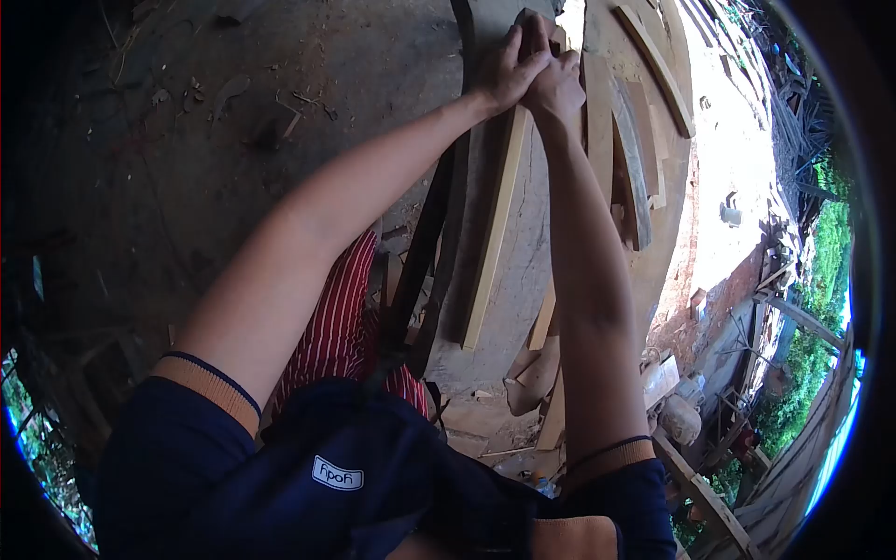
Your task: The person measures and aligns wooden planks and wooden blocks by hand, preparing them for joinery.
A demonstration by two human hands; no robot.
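Note:
At the top of the head view my left hand [510, 73] and my right hand [556, 86] are close together, arms stretched far forward. Both are closed around a dark block-shaped tool [530, 17], mostly hidden by the fingers, so its exact kind cannot be made out. Below the hands a long, narrow, pale wood strip [495, 233] lies lengthwise on a broad grey wooden plank [523, 271]. The strip's far end runs up under or beside my hands.
Several cut wood pieces, among them a curved one [632, 168] and a slim batten [656, 70], lie to the right. A dark curved beam edge [443, 271] borders the plank on the left. Dusty ground [233, 121] with scraps spreads leftward; rubble and timber [705, 495] lie lower right.

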